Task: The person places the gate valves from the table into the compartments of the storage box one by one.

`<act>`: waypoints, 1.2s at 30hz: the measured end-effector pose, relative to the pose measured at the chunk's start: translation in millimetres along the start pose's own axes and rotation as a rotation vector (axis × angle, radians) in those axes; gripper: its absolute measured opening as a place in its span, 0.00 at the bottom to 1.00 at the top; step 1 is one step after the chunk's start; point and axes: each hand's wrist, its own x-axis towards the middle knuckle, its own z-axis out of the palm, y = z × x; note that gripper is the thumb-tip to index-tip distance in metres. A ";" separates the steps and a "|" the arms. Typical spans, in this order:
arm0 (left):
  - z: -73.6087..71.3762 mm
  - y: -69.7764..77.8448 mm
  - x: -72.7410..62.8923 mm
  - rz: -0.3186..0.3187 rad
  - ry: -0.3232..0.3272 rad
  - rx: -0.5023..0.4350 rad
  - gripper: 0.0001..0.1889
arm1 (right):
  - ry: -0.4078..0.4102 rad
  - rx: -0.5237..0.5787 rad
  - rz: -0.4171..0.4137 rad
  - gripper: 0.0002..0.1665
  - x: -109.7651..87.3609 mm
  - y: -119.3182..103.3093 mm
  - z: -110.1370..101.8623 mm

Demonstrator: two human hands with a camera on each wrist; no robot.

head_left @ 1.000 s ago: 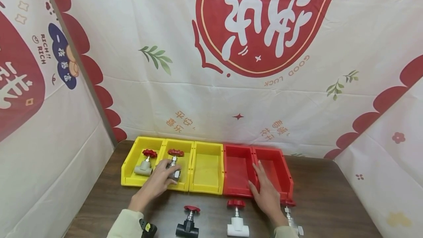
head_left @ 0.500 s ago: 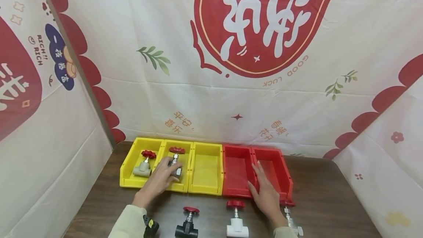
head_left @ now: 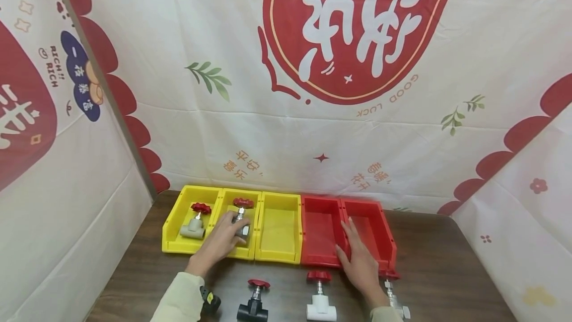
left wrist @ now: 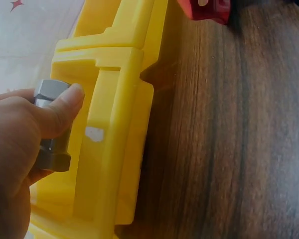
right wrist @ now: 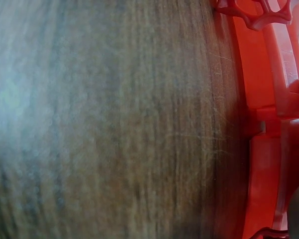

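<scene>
In the second yellow bin [head_left: 255, 227] my left hand [head_left: 219, 242] grips a metal valve [left wrist: 54, 149] by its grey body, thumb across it in the left wrist view. The valve's red handwheel [head_left: 243, 203] points toward the back of the bin. My right hand [head_left: 361, 265] rests with extended fingers on the wall between the two red bins [head_left: 321, 264]; in the right wrist view only bits of it show at the edge. A grey valve with a red handwheel [head_left: 193, 228] lies in the leftmost yellow bin.
A black valve [head_left: 253, 309], a white valve [head_left: 321, 307] and a metal valve [head_left: 393, 297] lie on the brown wooden table [head_left: 451, 272] in front of the bins. The right forearm partly overlaps the metal one. A printed cloth [head_left: 286, 133] hangs behind.
My left hand has shifted slightly to the right inside the second yellow bin, and the metal valve has moved with it. The right hand stays put.
</scene>
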 end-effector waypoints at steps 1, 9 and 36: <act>0.6 0.0 0.1 -0.005 -0.007 0.004 0.27 | -0.001 0.002 -0.002 0.59 0.1 0.0 0.1; 8.1 -1.5 2.7 -0.016 -0.033 0.017 0.27 | 0.000 -0.001 -0.002 0.58 0.5 0.3 -0.1; 24.3 -5.0 7.6 -0.159 -0.054 -0.059 0.21 | 0.004 -0.008 0.004 0.58 0.5 0.5 -0.3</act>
